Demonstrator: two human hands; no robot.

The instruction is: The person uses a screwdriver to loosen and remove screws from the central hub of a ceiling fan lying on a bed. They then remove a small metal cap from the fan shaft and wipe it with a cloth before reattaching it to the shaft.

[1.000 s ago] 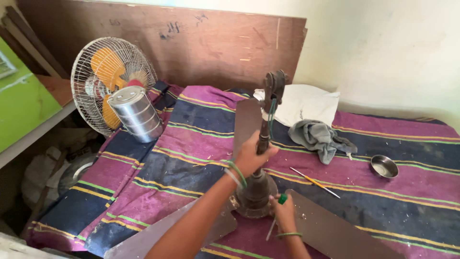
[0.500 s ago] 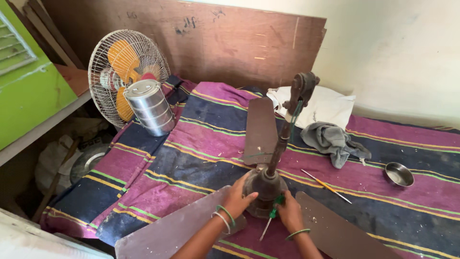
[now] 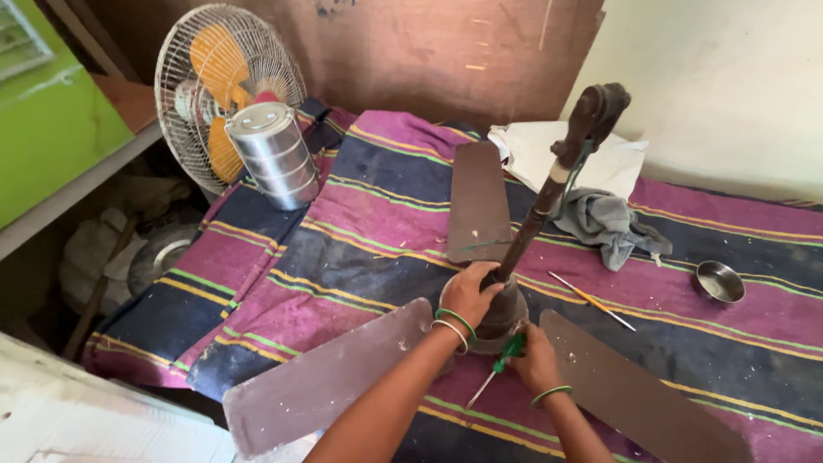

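Note:
A brown ceiling fan lies on a striped cloth, its motor hub (image 3: 506,313) in the middle and its down rod (image 3: 549,193) sticking up and back. My left hand (image 3: 470,291) grips the top of the hub at the rod's base. My right hand (image 3: 533,360) holds a green-handled screwdriver (image 3: 497,367) against the hub's lower right side, tip pointing down-left. Three blades spread out: one far (image 3: 477,201), one near left (image 3: 326,377), one near right (image 3: 634,394).
A pedestal fan with yellow blades (image 3: 225,86) and a steel stacked lunch container (image 3: 273,154) stand at the back left. A grey rag (image 3: 610,223), white cloth (image 3: 549,154), thin stick (image 3: 591,300) and small steel bowl (image 3: 718,280) lie at right. Green panel (image 3: 51,120) at left.
My left hand slid down from the rod to the hub. My right hand stayed at the hub with the screwdriver. The camera moved closer.

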